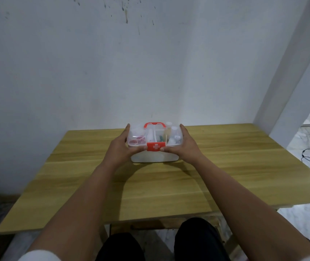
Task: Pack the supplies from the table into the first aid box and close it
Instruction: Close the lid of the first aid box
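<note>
First aid box [154, 157], white base with clear lid and red handle, sits at the far middle of the wooden table [225, 176] | left hand [121, 147] grasps the lid's left end | right hand [185, 146] grasps its right end | thumbs flank the red latch [155, 146] | supplies visible inside

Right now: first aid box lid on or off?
On. The clear lid covers the first aid box, both hands gripping its ends; latching cannot tell.
</note>
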### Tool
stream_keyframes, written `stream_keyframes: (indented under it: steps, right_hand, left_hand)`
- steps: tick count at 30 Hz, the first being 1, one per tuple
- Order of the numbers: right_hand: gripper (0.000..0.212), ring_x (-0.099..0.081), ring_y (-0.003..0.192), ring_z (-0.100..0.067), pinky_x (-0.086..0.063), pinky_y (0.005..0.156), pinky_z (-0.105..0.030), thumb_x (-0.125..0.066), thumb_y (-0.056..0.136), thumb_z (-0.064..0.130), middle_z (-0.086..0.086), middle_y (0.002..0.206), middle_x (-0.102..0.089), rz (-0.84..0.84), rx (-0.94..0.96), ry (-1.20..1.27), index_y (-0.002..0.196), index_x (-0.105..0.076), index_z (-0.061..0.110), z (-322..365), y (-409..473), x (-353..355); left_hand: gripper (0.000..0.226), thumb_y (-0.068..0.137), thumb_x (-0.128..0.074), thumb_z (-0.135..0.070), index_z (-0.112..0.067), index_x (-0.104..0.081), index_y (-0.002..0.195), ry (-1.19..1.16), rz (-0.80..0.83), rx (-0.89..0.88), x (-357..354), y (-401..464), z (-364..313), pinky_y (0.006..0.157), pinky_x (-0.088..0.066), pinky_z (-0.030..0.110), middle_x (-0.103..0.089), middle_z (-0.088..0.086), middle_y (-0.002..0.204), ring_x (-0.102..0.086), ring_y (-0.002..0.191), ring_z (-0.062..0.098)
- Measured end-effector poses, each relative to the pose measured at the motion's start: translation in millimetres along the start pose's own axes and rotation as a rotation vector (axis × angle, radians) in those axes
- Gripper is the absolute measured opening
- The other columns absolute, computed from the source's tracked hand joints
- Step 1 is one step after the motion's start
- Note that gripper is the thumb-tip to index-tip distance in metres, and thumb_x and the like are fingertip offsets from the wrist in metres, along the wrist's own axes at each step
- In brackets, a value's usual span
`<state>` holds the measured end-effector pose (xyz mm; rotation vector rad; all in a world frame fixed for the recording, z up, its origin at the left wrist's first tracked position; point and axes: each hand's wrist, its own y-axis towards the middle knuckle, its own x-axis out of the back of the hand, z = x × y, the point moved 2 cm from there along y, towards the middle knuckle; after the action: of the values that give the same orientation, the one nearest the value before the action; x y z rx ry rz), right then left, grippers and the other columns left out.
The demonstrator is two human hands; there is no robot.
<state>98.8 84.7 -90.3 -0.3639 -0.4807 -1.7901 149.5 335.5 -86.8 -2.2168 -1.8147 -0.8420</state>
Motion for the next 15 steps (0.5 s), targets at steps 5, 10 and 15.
stream_keyframes:
  steps: [5,10,15]
  right_hand:
    - [0.142,-0.05,0.137,-0.016,-0.048,0.112,-0.044,-0.096,0.045,0.067,0.007,0.155,-0.047,0.014,0.005,0.025,0.161,-0.027,0.024,-9.2,27.2,5.3]
    - [0.136,-0.043,0.145,-0.018,-0.043,0.116,-0.042,-0.097,0.056,0.052,0.0,0.164,-0.037,-0.005,0.023,0.038,0.165,-0.02,0.024,-12.4,51.4,9.3]
    - [0.131,-0.039,0.148,-0.018,-0.042,0.117,-0.039,-0.094,0.061,0.049,-0.001,0.166,-0.034,-0.007,0.035,0.058,0.165,-0.019,0.023,-23.3,82.2,10.3]
  left_hand:
    - [0.114,0.066,-0.087,-0.046,-0.034,-0.024,0.16,-0.07,0.006,0.013,-5.0,24.4,6.7,0.087,-0.057,0.035,-0.047,-0.001,0.154,-0.053,0.125,0.014]
    - [0.11,0.07,-0.087,-0.036,-0.031,-0.025,0.16,-0.118,0.002,0.012,-16.0,56.3,10.9,0.076,-0.059,0.023,-0.048,0.0,0.154,-0.051,0.122,0.013]
    - [0.106,0.074,-0.087,-0.035,-0.032,-0.025,0.16,-0.107,0.002,0.008,-23.3,88.0,20.8,0.061,-0.05,0.005,-0.047,0.001,0.155,-0.048,0.119,0.009]
